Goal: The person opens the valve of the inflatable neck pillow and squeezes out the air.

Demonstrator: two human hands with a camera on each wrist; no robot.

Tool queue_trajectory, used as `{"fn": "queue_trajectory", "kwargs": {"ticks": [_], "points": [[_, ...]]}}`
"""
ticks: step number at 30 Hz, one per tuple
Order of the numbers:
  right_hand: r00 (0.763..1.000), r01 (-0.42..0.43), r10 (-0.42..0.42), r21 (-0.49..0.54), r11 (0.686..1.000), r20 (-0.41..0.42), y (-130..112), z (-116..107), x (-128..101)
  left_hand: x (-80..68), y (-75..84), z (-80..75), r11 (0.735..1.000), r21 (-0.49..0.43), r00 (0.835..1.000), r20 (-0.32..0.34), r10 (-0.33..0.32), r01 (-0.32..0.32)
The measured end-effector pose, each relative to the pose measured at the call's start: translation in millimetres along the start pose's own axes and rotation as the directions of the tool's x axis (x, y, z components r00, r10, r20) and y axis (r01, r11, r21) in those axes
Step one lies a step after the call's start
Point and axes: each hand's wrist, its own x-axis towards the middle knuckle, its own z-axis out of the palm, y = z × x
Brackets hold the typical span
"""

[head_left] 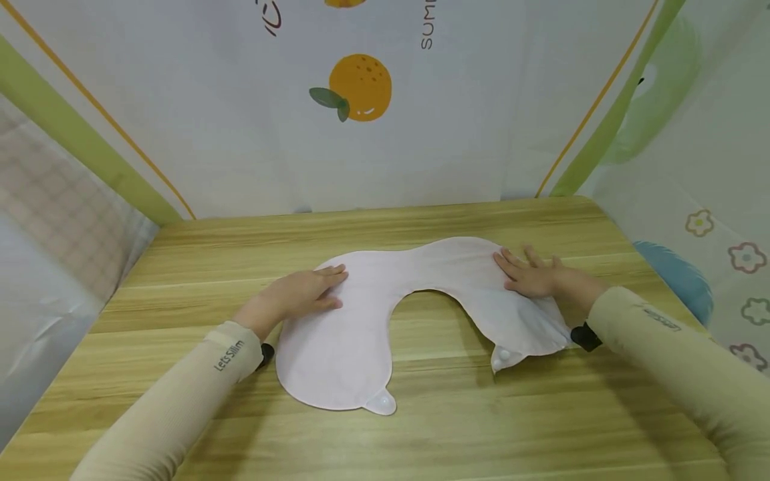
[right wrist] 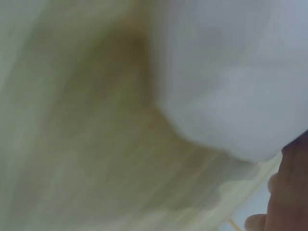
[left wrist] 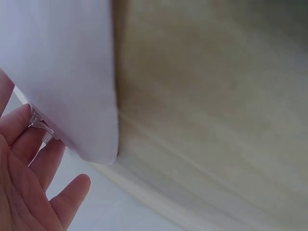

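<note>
A pale pink U-shaped cloth lies flat on the wooden table, its two ends pointing toward me. Each end carries a small round clear tab, one at the left and one at the right. My left hand rests flat on the cloth's left arm, fingers straight. My right hand presses flat on the cloth's right arm. The left wrist view shows the cloth beside my palm. The right wrist view is blurred, with the cloth over the table.
Printed fabric walls enclose the table at the back and both sides, with an orange print on the back one. A blue shape shows on the right wall by the table's edge. Bare wood lies in front of the cloth.
</note>
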Motion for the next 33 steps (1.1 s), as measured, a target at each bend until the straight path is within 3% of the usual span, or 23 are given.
{"fn": "queue_trajectory", "kwargs": {"ticks": [8, 12, 15, 20, 25, 33], "points": [[0.998, 0.013, -0.017, -0.071, 0.997, -0.062, 0, 2, -18, 2.6, 0.6, 1.1, 1.0, 0.012, 1.0, 0.014, 0.005, -0.005], [0.991, 0.004, -0.021, -0.132, 0.991, -0.133, 5, 5, -24, 3.3, 2.0, -0.4, 0.999, 0.03, 1.0, 0.027, 0.01, -0.011], [0.976, 0.029, -0.064, -0.167, 0.985, -0.209, 7, 7, -27, 1.2, 2.2, -1.9, 0.999, 0.033, 1.0, 0.026, 0.011, -0.012], [0.926, 0.171, -0.216, -0.164, 0.971, -0.31, -11, 8, -34, -4.1, 4.4, -5.6, 1.0, 0.0, 1.0, 0.0, 0.007, -0.007], [0.896, 0.287, -0.337, -0.202, 0.936, -0.29, -42, 17, -40, -5.4, 7.6, -5.9, 0.999, -0.017, 0.999, -0.018, 0.038, -0.038], [0.909, 0.309, -0.357, -0.227, 0.924, -0.215, -63, 34, -40, -7.9, 9.0, -2.6, 1.0, -0.011, 1.0, 0.001, 0.021, -0.021]]}}
